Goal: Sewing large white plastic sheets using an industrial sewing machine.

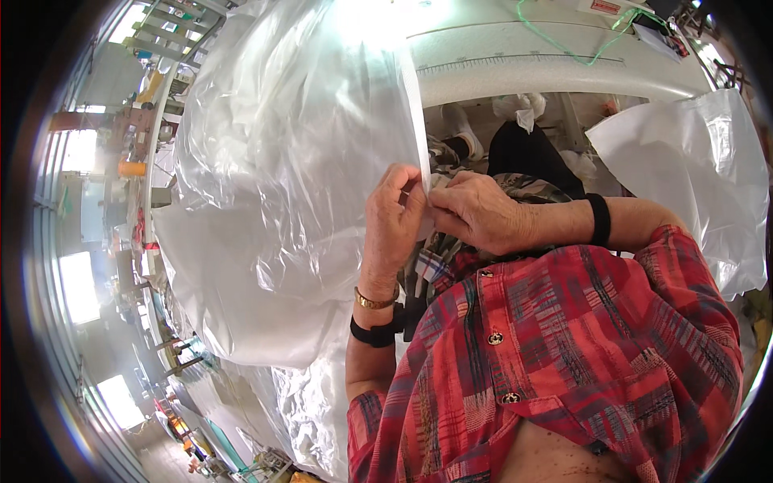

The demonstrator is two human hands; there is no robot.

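A large sheet of shiny, translucent white plastic (298, 161) hangs over the left half of the view. Along its right side runs a narrow, straight white border (413, 105), coming down from the worktable to my hands. My left hand (393, 213) pinches the lower end of this border between thumb and fingers. Close beside it, my right hand (481, 213) is closed on the same edge from the right, its fingertips nearly touching the left hand's. Folded fingers hide the exact spot where they grip.
A white worktable (555, 60) with a ruler scale along its front lies ahead, under a bright lamp (390, 16). A green cord (592, 58) lies on it. Another white sheet (692, 177) hangs at the right. More crumpled plastic (310, 410) lies lower left.
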